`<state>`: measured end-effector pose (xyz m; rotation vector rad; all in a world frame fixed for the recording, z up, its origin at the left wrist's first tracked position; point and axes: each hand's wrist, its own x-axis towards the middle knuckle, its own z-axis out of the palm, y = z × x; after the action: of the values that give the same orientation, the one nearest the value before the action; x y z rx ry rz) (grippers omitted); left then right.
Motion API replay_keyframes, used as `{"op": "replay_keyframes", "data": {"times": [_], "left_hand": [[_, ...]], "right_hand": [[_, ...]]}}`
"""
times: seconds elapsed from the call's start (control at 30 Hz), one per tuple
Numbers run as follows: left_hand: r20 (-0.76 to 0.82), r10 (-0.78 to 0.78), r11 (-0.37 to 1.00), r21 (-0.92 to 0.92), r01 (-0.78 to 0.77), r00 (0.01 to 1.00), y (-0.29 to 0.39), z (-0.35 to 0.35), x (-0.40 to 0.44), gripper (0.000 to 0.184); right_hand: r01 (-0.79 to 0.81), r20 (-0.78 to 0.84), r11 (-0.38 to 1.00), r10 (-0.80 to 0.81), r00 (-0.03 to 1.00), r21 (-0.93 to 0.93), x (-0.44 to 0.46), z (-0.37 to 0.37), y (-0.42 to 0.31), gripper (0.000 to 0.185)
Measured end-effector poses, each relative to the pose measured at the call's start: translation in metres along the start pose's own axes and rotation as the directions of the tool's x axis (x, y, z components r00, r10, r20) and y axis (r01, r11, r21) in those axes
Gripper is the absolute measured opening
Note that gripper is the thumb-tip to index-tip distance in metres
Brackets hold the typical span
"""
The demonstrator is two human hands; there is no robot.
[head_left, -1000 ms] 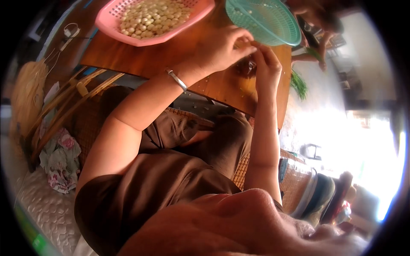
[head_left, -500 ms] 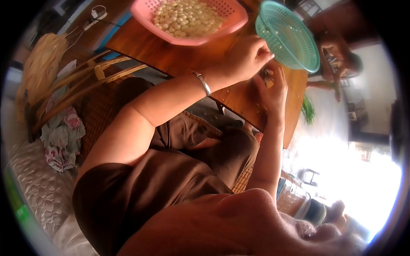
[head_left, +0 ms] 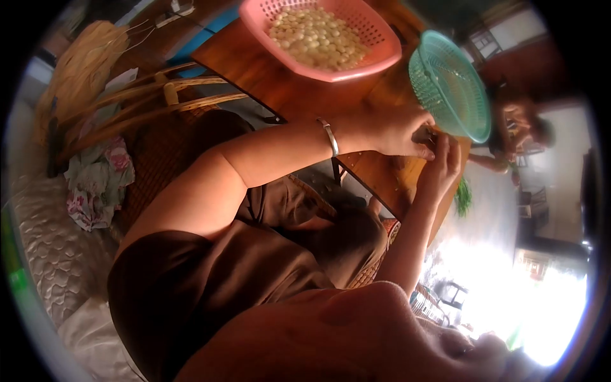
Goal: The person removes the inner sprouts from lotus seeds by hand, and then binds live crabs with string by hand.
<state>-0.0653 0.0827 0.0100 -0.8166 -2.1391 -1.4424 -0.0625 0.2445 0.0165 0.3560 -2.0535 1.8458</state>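
My left hand (head_left: pixel 401 130), with a silver bracelet on its wrist, is curled over the wooden table (head_left: pixel 254 73). Its thumb and fingers meet the fingertips of my right hand (head_left: pixel 441 167). Both hands pinch close together at something small, which the fingers mostly hide. Just beyond them a green plastic basket (head_left: pixel 450 86) stands at the table's corner, close to my left hand's fingers. Farther off, a pink perforated basket (head_left: pixel 382 62) holds many pale, rounded kernels (head_left: pixel 315 38). Small bits are scattered on the tabletop below my hands.
A bamboo chair frame (head_left: pixel 172 95) and a flowered cloth (head_left: pixel 102 178) are at the left. Past the table on the right, another person (head_left: pixel 519 130) sits. Green stalks (head_left: pixel 463 196) show beside the table's edge. Bright light comes in at lower right.
The view has shifted, so table and baskets sit lower and more to the right. My left hand's fingers, earlier raised in a pinch, now curl down against my right fingertips.
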Motion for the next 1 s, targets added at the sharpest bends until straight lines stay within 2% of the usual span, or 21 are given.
{"op": "replay_keyframes", "data": {"times": [0.07, 0.1, 0.2, 0.27, 0.33, 0.37, 0.4, 0.43, 0.47, 0.5, 0.53, 0.6, 0.63, 0.67, 0.73, 0.77, 0.8, 0.83, 0.87, 0.93, 1.0], "left_hand": [[0.131, -0.124, 0.99, -0.048, 0.131, 0.984, 0.009, -0.006, 0.001, 0.051], [0.176, -0.119, 0.992, -0.024, 0.125, 0.977, 0.009, -0.008, 0.001, 0.046], [0.161, -0.113, 0.987, -0.094, 0.129, 0.98, 0.008, -0.009, -0.002, 0.038], [0.106, -0.129, 0.991, -0.022, 0.132, 0.986, 0.004, -0.006, -0.001, 0.035], [0.053, -0.139, 0.989, 0.049, 0.137, 0.989, 0.003, -0.005, 0.001, 0.031], [0.015, -0.162, 0.987, 0.005, 0.162, 0.987, 0.002, -0.005, 0.001, 0.03], [-0.021, -0.185, 0.982, -0.04, 0.185, 0.982, 0.001, -0.005, 0.002, 0.028], [-0.031, -0.189, 0.982, -0.033, 0.188, 0.982, 0.001, -0.005, 0.003, 0.028], [-0.118, -0.185, 0.981, -0.08, 0.177, 0.976, 0.0, -0.004, 0.004, 0.027], [-0.203, -0.184, 0.979, -0.128, 0.16, 0.962, -0.002, -0.002, 0.005, 0.026], [-0.207, -0.185, 0.979, -0.124, 0.162, 0.961, -0.006, 0.0, 0.007, 0.026], [-0.255, -0.204, 0.942, -0.315, 0.118, 0.945, -0.008, -0.003, 0.01, 0.03], [-0.206, -0.266, 0.905, -0.389, 0.17, 0.942, -0.006, -0.005, 0.011, 0.036], [-0.21, -0.266, 0.906, -0.388, 0.169, 0.941, -0.004, -0.007, 0.011, 0.036], [-0.198, -0.335, 0.871, -0.437, 0.223, 0.921, 0.0, -0.009, 0.01, 0.038], [-0.115, -0.37, 0.819, -0.509, 0.265, 0.922, 0.001, -0.009, 0.009, 0.037], [-0.02, -0.39, 0.757, -0.576, 0.308, 0.921, 0.0, -0.007, 0.009, 0.036], [0.012, -0.329, 0.823, -0.487, 0.293, 0.944, 0.018, -0.019, 0.007, 0.032], [0.042, -0.3, 0.823, -0.494, 0.281, 0.953, 0.023, -0.018, 0.005, 0.032], [0.053, -0.212, 0.798, -0.567, 0.205, 0.976, 0.024, -0.014, 0.004, 0.029], [0.072, -0.241, 0.741, -0.63, 0.232, 0.968, 0.029, -0.016, 0.007, 0.026]], "right_hand": [[-0.02, 0.03, 0.966, 0.013, 0.999, 0.258, 0.003, -0.008, 0.012, 0.015], [0.03, 0.007, 0.986, -0.032, 0.999, 0.162, 0.002, -0.004, 0.007, 0.017], [0.017, 0.06, 0.984, -0.028, 0.998, 0.175, 0.003, -0.01, 0.014, 0.021], [-0.008, 0.082, 0.991, -0.003, 0.997, 0.132, 0.002, -0.01, 0.012, 0.026], [-0.04, 0.101, 0.913, -0.001, 0.995, 0.406, 0.006, -0.009, 0.012, 0.026], [-0.068, 0.044, 0.927, 0.055, 0.998, 0.369, 0.006, -0.008, 0.012, 0.026], [-0.072, 0.057, 0.924, 0.054, 0.997, 0.375, 0.006, -0.008, 0.012, 0.026], [-0.135, 0.027, 0.924, 0.134, 0.991, 0.359, 0.008, -0.01, 0.012, 0.026], [-0.197, -0.008, 0.918, 0.213, 0.977, 0.344, 0.01, -0.011, 0.013, 0.025], [-0.197, 0.013, 0.922, 0.204, 0.979, 0.334, 0.009, -0.011, 0.013, 0.025], [-0.198, 0.019, 0.921, 0.203, 0.979, 0.336, 0.008, -0.01, 0.013, 0.025], [-0.209, 0.029, 0.953, 0.208, 0.978, 0.22, 0.007, -0.009, 0.011, 0.023], [-0.214, 0.034, 0.964, 0.211, 0.977, 0.16, 0.007, -0.008, 0.009, 0.023], [-0.213, 0.038, 0.964, 0.209, 0.977, 0.16, 0.006, -0.006, 0.008, 0.023], [-0.092, 0.096, 0.972, 0.115, 0.989, -0.216, 0.004, -0.003, 0.003, 0.023], [-0.019, 0.112, 0.938, 0.061, 0.992, -0.346, 0.005, -0.006, 0.014, 0.023], [0.049, 0.124, 0.879, 0.012, 0.992, -0.475, 0.009, -0.009, 0.026, 0.024], [0.14, 0.155, 0.783, -0.056, 0.986, -0.607, 0.006, -0.005, 0.019, 0.023], [0.114, 0.127, 0.795, -0.047, 0.991, -0.595, 0.008, -0.007, 0.029, 0.024], [0.167, 0.082, 0.877, -0.145, 0.986, -0.451, 0.006, -0.001, 0.025, 0.024], [0.021, 0.089, 0.878, 0.024, 0.996, -0.477, 0.005, -0.008, 0.029, 0.025]]}}
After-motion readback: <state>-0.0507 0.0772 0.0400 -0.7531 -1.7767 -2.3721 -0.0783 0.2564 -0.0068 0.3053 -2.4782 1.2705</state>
